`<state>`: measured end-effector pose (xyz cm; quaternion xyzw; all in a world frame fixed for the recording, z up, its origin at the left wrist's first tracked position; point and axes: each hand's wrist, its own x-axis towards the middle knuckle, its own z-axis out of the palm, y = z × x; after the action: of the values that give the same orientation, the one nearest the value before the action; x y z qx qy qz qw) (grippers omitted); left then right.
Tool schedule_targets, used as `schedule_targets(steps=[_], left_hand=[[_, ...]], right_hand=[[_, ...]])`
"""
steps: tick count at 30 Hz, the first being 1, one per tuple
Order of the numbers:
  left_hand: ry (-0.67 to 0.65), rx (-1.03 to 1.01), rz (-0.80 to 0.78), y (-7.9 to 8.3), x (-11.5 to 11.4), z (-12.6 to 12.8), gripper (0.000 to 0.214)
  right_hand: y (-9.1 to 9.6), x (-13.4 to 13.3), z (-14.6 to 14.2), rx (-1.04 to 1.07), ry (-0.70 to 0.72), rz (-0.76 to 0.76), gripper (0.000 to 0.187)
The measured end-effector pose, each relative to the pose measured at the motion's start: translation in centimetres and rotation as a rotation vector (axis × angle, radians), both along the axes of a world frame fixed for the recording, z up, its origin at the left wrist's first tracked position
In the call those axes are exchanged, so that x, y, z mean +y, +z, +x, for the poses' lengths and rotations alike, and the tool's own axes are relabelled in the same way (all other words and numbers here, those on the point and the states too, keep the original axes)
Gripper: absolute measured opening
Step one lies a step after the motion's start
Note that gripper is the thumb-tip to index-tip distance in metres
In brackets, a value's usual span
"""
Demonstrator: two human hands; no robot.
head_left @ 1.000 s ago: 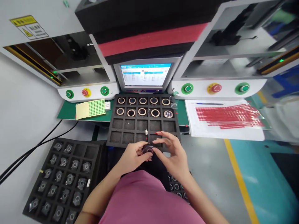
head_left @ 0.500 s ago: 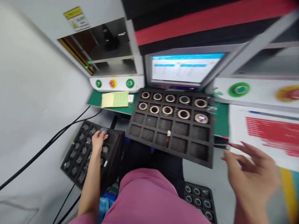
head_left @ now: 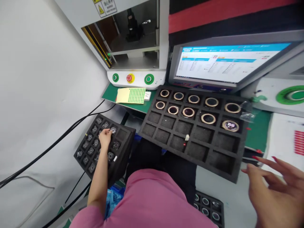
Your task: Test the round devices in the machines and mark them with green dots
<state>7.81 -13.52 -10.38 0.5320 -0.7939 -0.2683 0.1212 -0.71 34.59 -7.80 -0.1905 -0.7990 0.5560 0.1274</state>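
Observation:
My left hand reaches down to the low black foam tray on my left and pinches a small round metal part at a cell in its top row. Several similar dark parts fill that tray's other cells. My right hand hovers at the lower right with fingers spread and nothing in it, just past the corner of the big black foam tray. That tray holds several gold rings in its two far rows, and one disc with a printed face.
A monitor stands behind the big tray. A machine with green and red buttons sits at the back left, a green-dot sticker sheet before it. Cables run along the left wall. Another tray of rings lies by my lap.
My hands, together on a small part a second ago, have parted. The left carried it down to the left tray; the right swung out to the right, open. My view turned left.

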Motion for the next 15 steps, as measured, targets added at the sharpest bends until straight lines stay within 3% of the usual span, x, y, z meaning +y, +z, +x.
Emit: schedule_targets(steps=[4, 9, 15], left_hand=[[-0.068, -0.032, -0.169, 0.4, 0.6, -0.7, 0.005], [-0.238, 0.086, -0.320, 2.0, 2.5, -3.4, 0.010], [-0.437, 0.211, -0.439, 2.8, 4.4, -6.1, 0.022]], right_hand=[[1.0, -0.5, -0.9, 0.045, -0.028, 0.035, 0.046], [0.1, 1.6, -3.2, 0.131, -0.061, 0.088, 0.048], [-2.0, 4.1, -9.9, 0.106, -0.111, 0.042, 0.048]])
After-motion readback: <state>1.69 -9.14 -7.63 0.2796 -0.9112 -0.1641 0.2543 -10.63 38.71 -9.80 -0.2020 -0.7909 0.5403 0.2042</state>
